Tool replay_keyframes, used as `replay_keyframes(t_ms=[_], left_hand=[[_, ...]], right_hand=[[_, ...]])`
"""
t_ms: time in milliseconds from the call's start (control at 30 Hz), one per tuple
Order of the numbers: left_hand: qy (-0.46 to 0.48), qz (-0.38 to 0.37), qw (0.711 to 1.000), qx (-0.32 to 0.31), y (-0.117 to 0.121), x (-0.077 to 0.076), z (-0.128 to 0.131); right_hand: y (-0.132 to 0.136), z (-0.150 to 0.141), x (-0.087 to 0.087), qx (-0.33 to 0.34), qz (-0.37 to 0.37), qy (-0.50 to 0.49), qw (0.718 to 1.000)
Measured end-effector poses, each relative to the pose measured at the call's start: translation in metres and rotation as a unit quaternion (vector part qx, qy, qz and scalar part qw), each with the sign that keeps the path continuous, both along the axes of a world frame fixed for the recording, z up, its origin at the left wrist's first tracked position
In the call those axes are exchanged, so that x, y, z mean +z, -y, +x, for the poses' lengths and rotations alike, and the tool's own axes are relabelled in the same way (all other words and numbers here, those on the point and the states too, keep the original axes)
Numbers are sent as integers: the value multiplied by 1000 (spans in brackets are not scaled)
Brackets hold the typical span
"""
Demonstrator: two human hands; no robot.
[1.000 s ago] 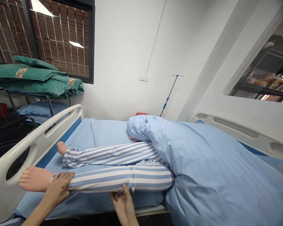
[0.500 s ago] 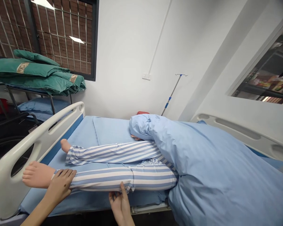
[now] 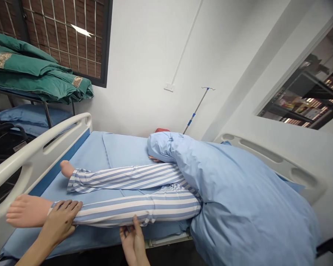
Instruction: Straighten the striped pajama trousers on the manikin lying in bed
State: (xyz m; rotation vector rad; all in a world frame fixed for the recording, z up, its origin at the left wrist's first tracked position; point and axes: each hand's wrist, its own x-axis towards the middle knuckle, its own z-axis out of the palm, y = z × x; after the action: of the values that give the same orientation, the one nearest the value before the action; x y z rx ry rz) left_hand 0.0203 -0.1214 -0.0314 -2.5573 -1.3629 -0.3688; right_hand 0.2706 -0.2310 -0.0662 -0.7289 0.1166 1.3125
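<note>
A manikin's near leg (image 3: 108, 211), in blue-and-white striped trousers, lies stretched across the bed with its bare, smooth foot (image 3: 30, 210) at the left. My left hand (image 3: 59, 221) is wrapped over the ankle and trouser cuff, fingers on top. Palm up below the knee, my right hand (image 3: 133, 236) grips the leg from underneath, its thumb against the near side and its fingertips partly hidden. The far leg (image 3: 122, 178) lies behind, and its foot (image 3: 67, 169) points up. A bunched light-blue quilt (image 3: 238, 192) hides the upper body.
White bed boards stand at the left (image 3: 69, 127) and right (image 3: 255, 149). Behind the bed are a drip stand (image 3: 195, 111) and a wall socket (image 3: 168, 87). Green folded bedding (image 3: 36, 70) rests on a rack at the left. A dark gap runs below the bed's near edge.
My view turns slightly, and the scene shifts a little to the left in it. Both hands keep their places on the leg, whose position on the bed looks much the same.
</note>
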Motion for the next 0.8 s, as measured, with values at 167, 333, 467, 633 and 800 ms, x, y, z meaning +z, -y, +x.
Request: replay_keyframes(t_ms=[167, 333, 467, 633, 800], left_hand=[[12, 3, 1000, -3, 1, -2, -2], [31, 17, 999, 0, 0, -10, -7], [24, 18, 1000, 4, -2, -16, -11], [16, 16, 1000, 9, -3, -12, -16], [-3, 24, 1000, 15, -6, -4, -21]], right_hand=[[1, -8, 1, 24, -7, -2, 1000], [1, -7, 5, 22, 1, 1, 1000], [0, -7, 3, 20, 0, -5, 1000], [-4, -13, -4, 21, -8, -24, 999], [-9, -22, -9, 35, -7, -38, 999]])
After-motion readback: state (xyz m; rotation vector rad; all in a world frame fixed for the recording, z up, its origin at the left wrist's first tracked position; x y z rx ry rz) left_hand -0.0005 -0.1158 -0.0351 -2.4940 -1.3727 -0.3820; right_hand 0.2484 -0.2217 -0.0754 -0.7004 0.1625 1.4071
